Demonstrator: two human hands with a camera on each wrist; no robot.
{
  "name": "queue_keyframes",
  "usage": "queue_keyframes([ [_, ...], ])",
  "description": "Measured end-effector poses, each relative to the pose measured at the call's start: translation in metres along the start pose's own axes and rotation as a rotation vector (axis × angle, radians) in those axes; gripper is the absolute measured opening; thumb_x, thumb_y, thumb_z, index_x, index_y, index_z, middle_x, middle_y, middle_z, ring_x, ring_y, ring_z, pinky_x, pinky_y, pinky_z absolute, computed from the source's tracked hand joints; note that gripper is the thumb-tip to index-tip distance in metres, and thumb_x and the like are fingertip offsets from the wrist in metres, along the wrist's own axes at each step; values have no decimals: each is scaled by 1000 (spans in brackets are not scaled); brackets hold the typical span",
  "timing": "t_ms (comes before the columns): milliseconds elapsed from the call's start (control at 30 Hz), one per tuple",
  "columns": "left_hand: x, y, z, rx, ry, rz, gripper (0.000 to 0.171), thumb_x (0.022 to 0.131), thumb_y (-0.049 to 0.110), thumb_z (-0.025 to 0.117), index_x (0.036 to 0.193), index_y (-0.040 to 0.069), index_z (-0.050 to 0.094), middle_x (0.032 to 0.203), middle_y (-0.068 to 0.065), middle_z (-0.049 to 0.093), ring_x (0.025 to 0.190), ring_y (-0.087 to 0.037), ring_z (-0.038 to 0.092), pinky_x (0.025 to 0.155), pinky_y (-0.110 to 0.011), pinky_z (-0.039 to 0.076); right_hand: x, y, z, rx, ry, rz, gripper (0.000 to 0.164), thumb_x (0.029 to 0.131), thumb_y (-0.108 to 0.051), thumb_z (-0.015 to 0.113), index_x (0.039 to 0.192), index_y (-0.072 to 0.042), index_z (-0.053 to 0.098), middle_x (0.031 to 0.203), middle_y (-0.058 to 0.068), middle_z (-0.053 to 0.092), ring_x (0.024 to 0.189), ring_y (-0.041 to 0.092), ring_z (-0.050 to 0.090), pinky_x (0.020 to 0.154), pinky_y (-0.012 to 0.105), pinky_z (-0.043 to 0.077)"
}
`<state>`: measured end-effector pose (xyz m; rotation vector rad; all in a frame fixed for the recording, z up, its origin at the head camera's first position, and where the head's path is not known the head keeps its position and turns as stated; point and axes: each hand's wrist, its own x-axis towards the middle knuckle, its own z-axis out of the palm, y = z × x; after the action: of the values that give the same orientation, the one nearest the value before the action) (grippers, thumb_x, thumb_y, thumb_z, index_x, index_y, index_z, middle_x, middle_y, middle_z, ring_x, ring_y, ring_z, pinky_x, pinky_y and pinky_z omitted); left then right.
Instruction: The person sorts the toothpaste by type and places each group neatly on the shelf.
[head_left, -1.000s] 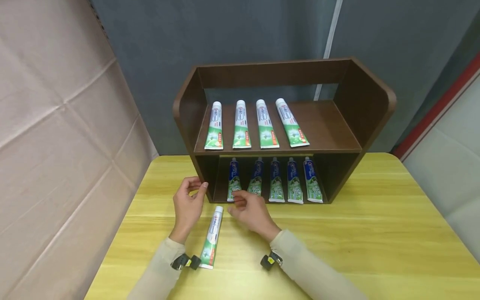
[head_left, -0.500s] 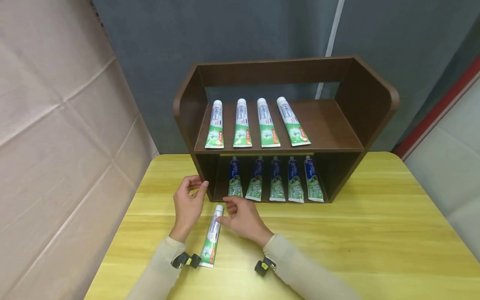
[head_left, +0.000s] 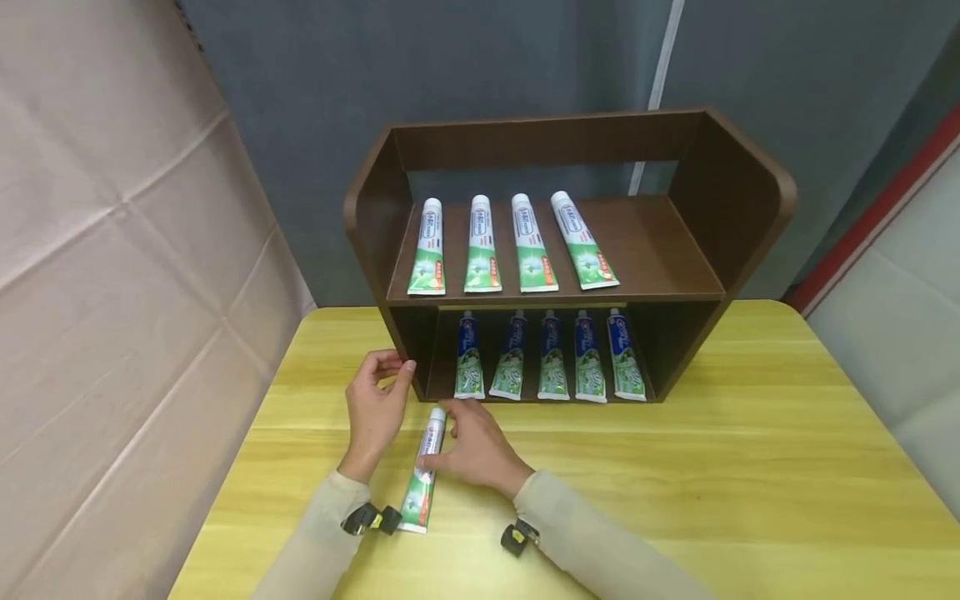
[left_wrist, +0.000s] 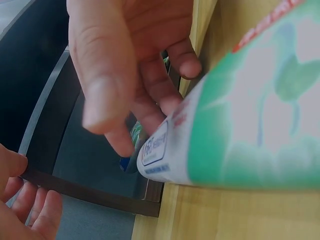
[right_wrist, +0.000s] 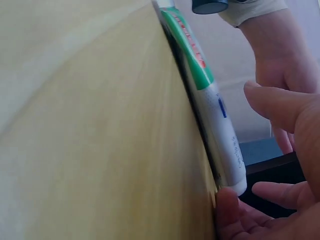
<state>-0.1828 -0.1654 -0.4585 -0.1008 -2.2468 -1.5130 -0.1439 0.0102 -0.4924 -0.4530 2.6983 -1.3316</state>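
A green and white toothpaste tube (head_left: 417, 502) lies on the table in front of the dark brown two-tier shelf (head_left: 660, 250), its white cap toward the shelf. My right hand (head_left: 480, 446) hovers around its upper half, thumb and fingers spread apart. In the right wrist view, the fingertips (right_wrist: 227, 200) are right at the cap of the toothpaste tube (right_wrist: 197, 60), while the thumb stands off it. My left hand (head_left: 375, 408) holds the front edge of the shelf's left side panel, thumb on one face and fingers on the other, as the left wrist view shows.
Several green and white toothpaste tubes (head_left: 531, 250) lie in a row on the upper tier, the rightmost slanted. Several blue and green tubes (head_left: 552, 358) fill the lower tier. A light cloth wall (head_left: 150, 292) rises left of the yellow wooden table (head_left: 712, 500).
My right hand has moved left and toward me, from in front of the lower tier to over the loose toothpaste tube. The left hand stays on the shelf's side panel.
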Motion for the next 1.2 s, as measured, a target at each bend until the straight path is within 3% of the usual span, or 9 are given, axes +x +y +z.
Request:
queue_keyframes([
  [133, 1, 0, -1, 3, 9, 5, 28, 101, 25, 75, 118, 5, 67, 108, -10, 72, 100, -22, 70, 86, -29, 64, 2, -1, 4, -37, -7, -25, 100, 70, -49, 97, 151, -8, 54, 135, 11, 63, 108, 21, 64, 89, 35, 58],
  [300, 2, -1, -1, 1, 10, 2, 28, 100, 25, 76, 119, 5, 67, 108, -9, 72, 100, -20, 70, 84, -18, 61, 5, -2, 7, -89, -11, -21, 109, 67, -50, 99, 154, -8, 50, 136, 13, 60, 117, 25, 59, 105, 43, 55],
  [500, 1, -2, 0, -1, 10, -12, 28, 100, 24, 76, 118, 5, 68, 108, -11, 72, 101, -23, 71, 84, -20, 61, 6, -5, 11, -110, -27, 38, 112, 65, -52, 100, 152, -2, 50, 135, 15, 58, 115, 24, 59, 107, 43, 56],
  [667, 1, -1, 0, 13, 13, -20, 27, 100, 24, 76, 118, 5, 67, 108, -10, 72, 100, -21, 70, 82, -15, 59, 5, -5, 8, -78, -44, 39, 103, 65, -49, 101, 143, -4, 52, 122, 8, 58, 103, 18, 56, 98, 37, 57],
  [833, 1, 0, 0, 17, 11, -17, 28, 100, 25, 75, 118, 5, 67, 108, -8, 71, 100, -21, 70, 82, -17, 60, 6, -5, 5, 62, -77, 6, 90, 67, -32, 102, 135, -11, 46, 104, 1, 60, 90, 13, 56, 81, 28, 53],
  [1000, 2, 0, 1, 18, 10, -17, 28, 101, 25, 75, 119, 5, 67, 108, -9, 72, 100, -21, 70, 82, -16, 59, 5, -6, 3, 165, -136, 5, 92, 72, -18, 98, 141, -15, 38, 91, 0, 65, 76, 11, 63, 69, 26, 55],
  [1200, 1, -1, 1, 8, 7, -26, 28, 101, 26, 75, 118, 6, 68, 108, -9, 71, 100, -21, 70, 82, -15, 59, 0, -9, -3, 192, -164, 1, 92, 76, -10, 94, 146, -15, 35, 92, 3, 66, 75, 12, 65, 66, 27, 57],
])
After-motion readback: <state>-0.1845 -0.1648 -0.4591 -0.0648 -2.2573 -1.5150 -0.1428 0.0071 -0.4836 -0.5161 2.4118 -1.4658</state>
